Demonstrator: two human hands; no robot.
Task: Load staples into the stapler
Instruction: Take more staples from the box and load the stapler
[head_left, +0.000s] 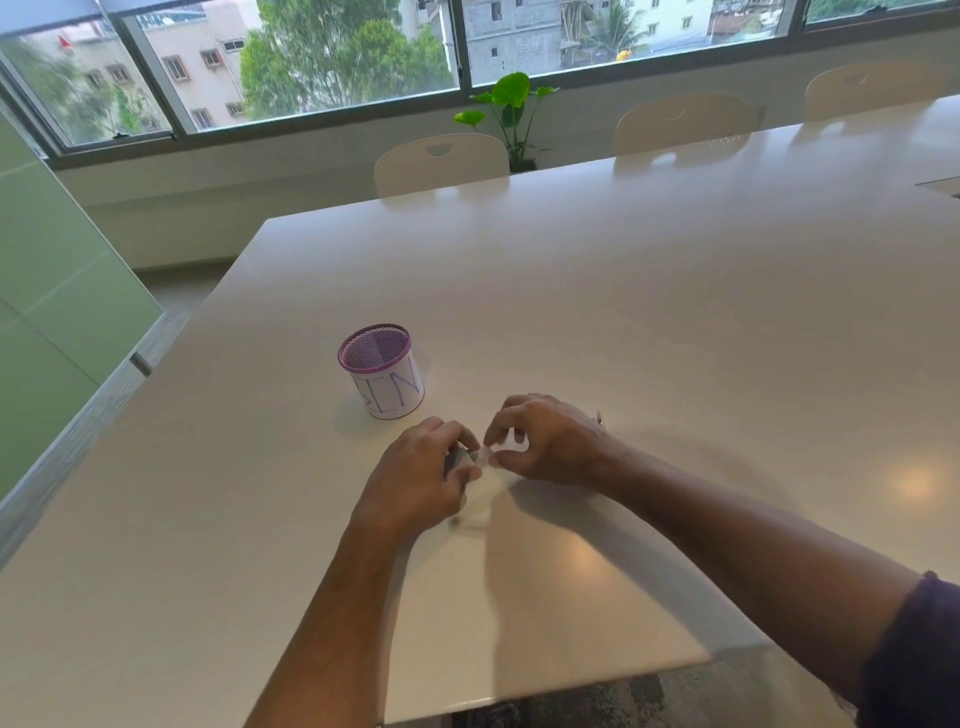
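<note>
Low in the middle of the frame the left hand (423, 470) curls its fingers round a small grey stapler (460, 460), most of which is hidden inside the grip; the right hand (545, 441) meets it from the right, thumb and forefinger pinching a small pale piece (491, 453) at the stapler's exposed end; the piece is blurred, and I cannot tell whether it is a strip of staples or part of the stapler; both hands hover just above the glossy white table (623, 312), their shadows lying on it beneath them; both forearms reach in from the bottom edge, the right one ending in a dark purple sleeve (919, 654) at the lower right corner; just above and left of the left hand stands a purple wire-mesh pen cup (382, 371) wrapped in white paper with blue letters; along the table's far edge are three cream chairs (441, 163); behind them a green leafy plant (511, 111) rises at upper centre, under a wide window (311, 62) showing trees and buildings; a green glass partition (47, 270) fills the left edge.
</note>
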